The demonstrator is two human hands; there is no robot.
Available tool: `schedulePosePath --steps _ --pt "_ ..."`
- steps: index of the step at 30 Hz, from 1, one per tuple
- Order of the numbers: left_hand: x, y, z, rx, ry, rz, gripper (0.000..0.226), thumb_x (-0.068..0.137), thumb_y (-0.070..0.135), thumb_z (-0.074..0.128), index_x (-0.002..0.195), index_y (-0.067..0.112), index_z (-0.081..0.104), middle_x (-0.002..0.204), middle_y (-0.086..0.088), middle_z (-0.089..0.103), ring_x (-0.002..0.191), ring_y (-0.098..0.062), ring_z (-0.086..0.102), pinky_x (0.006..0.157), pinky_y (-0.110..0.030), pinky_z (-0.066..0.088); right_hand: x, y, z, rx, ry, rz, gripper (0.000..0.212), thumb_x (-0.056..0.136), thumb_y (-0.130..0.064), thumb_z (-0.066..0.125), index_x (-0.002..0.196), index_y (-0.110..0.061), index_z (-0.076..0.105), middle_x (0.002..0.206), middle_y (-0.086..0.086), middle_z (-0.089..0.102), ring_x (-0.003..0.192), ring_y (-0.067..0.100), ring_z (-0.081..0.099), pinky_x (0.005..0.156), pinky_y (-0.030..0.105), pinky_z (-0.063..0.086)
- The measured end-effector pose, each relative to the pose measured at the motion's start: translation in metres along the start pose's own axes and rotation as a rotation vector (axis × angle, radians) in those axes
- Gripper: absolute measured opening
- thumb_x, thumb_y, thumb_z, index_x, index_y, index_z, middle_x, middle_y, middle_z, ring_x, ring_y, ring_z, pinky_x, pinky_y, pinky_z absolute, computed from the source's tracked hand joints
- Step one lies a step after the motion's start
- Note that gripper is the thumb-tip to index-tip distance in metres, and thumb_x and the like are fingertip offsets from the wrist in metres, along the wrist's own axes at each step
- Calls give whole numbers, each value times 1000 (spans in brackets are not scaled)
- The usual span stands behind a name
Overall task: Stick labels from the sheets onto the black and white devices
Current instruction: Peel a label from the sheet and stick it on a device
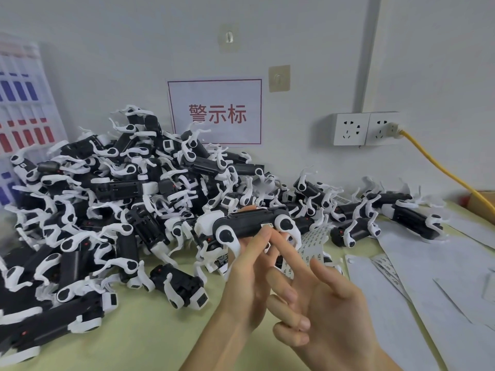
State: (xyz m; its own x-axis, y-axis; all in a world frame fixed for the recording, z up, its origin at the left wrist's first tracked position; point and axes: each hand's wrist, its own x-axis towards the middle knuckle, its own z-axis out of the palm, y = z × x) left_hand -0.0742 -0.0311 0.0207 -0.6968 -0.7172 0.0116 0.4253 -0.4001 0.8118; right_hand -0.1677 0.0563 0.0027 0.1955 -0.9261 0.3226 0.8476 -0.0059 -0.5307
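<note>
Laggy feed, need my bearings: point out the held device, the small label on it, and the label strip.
held device (249,223): head view, middle of its black body.
small label (267,225): head view, centre of the label.
label strip (314,241): head view, printed face near its upper end.

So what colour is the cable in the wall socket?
Yellow, seen in the head view: the cable runs from the socket.
</note>
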Motion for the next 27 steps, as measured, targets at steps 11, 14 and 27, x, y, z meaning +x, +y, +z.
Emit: schedulePosePath --steps 11,14,27 --pt "3 -2 2 -92 45 48 64 57 48 82 107 14 63 100 5 76 113 -7 70 78 -19 56 0 1 2 3 7 -22 58 98 -33 57 153 -18 45 80 6 52 53 17 28 47 26 23" --pt "5 -3 -1 -63 38 72 53 59 47 82 98 16 63 98 3 74 112 -10 71 92 -28 45 0 1 3 1 14 -30 58 98 -33 56 152 -15 46 79 6 54 51 17 28 45 26 24" --pt "6 -3 -1 -14 67 97 38 61 47 78 85 19 67 86 6 70 97 -9 73 90 -29 45 0 4 1 39 77 -30 63 94 -35 63 151 -14 47 78 7 54 52 16 26 45 26 24"
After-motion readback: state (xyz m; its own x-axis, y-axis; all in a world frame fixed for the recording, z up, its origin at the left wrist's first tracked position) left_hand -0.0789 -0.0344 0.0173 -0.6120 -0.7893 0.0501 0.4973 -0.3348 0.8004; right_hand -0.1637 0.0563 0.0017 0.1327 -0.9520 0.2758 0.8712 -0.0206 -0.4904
